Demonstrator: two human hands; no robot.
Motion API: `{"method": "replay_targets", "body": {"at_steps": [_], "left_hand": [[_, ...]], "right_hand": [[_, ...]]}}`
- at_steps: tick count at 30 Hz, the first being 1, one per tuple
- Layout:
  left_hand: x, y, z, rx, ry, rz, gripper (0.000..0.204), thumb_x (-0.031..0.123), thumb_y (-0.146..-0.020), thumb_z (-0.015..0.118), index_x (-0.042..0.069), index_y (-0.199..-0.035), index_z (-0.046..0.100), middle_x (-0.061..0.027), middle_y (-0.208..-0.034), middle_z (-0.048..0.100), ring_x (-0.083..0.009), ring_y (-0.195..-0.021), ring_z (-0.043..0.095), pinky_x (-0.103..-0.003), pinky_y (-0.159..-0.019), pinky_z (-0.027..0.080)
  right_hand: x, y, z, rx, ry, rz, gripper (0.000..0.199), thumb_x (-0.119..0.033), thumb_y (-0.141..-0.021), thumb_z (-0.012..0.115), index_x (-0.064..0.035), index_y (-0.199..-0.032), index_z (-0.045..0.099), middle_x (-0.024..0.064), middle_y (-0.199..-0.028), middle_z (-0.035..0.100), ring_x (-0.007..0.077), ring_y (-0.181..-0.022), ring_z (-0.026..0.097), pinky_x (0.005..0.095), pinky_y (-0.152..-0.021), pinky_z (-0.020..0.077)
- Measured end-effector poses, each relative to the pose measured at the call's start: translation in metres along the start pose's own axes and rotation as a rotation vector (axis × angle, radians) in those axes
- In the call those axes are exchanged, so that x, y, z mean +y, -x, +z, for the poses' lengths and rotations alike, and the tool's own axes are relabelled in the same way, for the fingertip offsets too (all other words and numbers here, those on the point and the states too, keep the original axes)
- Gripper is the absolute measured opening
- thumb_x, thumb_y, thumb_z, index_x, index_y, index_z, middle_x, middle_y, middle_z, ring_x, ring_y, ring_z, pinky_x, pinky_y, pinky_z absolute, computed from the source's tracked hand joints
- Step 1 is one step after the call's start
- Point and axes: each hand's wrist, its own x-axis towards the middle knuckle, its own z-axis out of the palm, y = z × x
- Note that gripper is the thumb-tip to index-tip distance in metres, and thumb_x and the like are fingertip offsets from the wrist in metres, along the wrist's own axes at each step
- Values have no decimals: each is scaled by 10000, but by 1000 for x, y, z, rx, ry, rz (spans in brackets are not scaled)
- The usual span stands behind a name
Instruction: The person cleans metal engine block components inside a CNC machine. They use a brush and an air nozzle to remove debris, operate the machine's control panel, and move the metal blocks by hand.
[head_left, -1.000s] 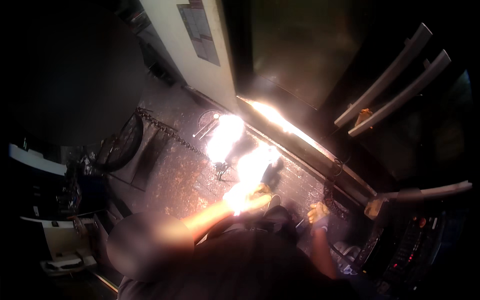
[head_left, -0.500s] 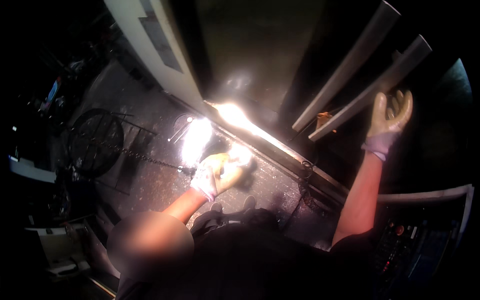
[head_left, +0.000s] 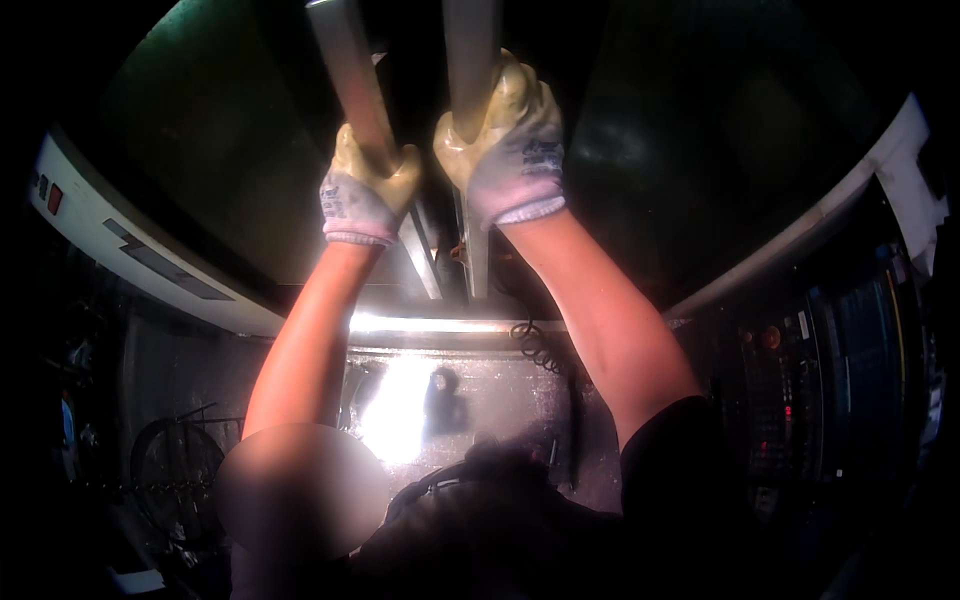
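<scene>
Both my hands are raised in front of me in light gloves with yellowish coated palms and fingers. My left hand (head_left: 370,185) is closed around the left metal bar (head_left: 352,85), a long, flat-faced grey piece. Close beside it, my right hand (head_left: 505,140) grips the right metal bar (head_left: 472,55), with fingers curled over its far side. Each bar extends above and below the glove holding it. Their lower ends reach down toward a bright metal ledge (head_left: 430,325). The gloves hide the middle of both bars.
Pale machine panels curve in on the left (head_left: 140,245) and right (head_left: 790,245). A coiled hose (head_left: 535,345) hangs near the ledge. Strong glare (head_left: 395,410) covers part of the floor. A dark round hoop (head_left: 175,475) is at lower left, and a dark control panel (head_left: 785,370) at right.
My view has turned to face the bars. My left hand has risen from low near the glare and closed on the left bar. My right hand, open before, now grips the right bar.
</scene>
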Motion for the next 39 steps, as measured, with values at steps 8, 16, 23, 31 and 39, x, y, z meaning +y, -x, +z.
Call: {"method": "replay_targets", "body": {"at_steps": [8, 16, 23, 31, 39], "left_hand": [[-51, -11, -24, 1, -39, 6, 409, 225, -782, 726, 52, -1127, 589, -153, -1035, 620, -322, -926, 642, -409, -829, 515], [-147, -27, -70, 32, -245, -253, 338, 253, -847, 723, 51, -1090, 602, -118, -1033, 636, -250, -877, 663, -367, -791, 532], [-237, -43, -99, 279, 456, -726, 180, 207, -866, 724, 74, -951, 636, -28, -724, 629, -125, -598, 592, -259, -571, 482], [-343, -76, -133, 384, 195, -936, 283, 323, -865, 708, 42, -893, 702, -26, -776, 707, -120, -640, 639, -271, -584, 505], [-398, -79, -166, 346, 34, -953, 390, 448, -806, 747, 67, -871, 691, -24, -774, 682, -146, -672, 608, -305, -607, 467]], "right_hand": [[38, -3, -46, -61, 46, 73, 582, -189, -694, 736, -14, -1183, 473, 174, -1009, 597, 367, -867, 599, 491, -806, 495], [107, 17, -94, 100, 339, 164, 496, -172, -745, 685, 64, -1127, 474, 200, -869, 629, 382, -810, 636, 489, -781, 532], [168, 32, -123, 373, -5, 713, 437, -157, -866, 706, 28, -1191, 480, 107, -1054, 628, 211, -929, 648, 335, -869, 522], [236, 26, -164, 620, 95, 923, 167, -115, -877, 714, -40, -970, 598, 24, -717, 619, 90, -510, 551, 219, -457, 446], [288, 37, -179, 712, 200, 841, 234, -164, -854, 733, -38, -970, 574, 44, -663, 602, 106, -468, 545, 234, -411, 426]]}}
